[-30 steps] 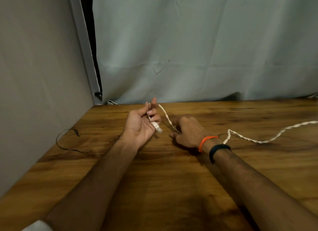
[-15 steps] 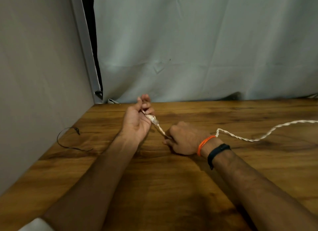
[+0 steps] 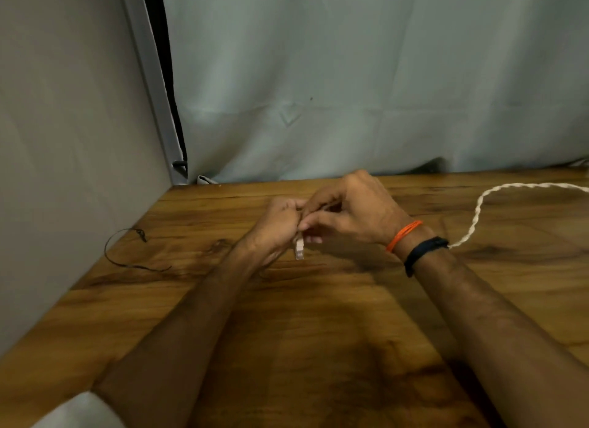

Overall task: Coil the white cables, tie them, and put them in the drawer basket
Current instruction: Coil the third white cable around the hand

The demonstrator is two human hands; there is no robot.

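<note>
A white twisted cable (image 3: pixel 478 210) lies on the wooden table (image 3: pixel 318 332) and runs from behind my right wrist in a curve off the right edge of the view. Its clear plug end (image 3: pixel 299 248) hangs down below my left hand (image 3: pixel 277 223), which is closed around the cable. My right hand (image 3: pixel 347 214) meets the left one, its fingers pinching the cable just right of it. The stretch of cable between the two hands is hidden by fingers. No drawer basket is in view.
A thin black tie (image 3: pixel 127 252) lies curled on the table at the left, close to the grey side wall (image 3: pixel 63 172). A pale curtain (image 3: pixel 382 76) hangs behind the table's far edge. My right wrist wears an orange band and a black band.
My right hand has risen from the table and come up against my left hand. The plug now hangs below my left fist. The loose cable has swung into a wider curve at the right.
</note>
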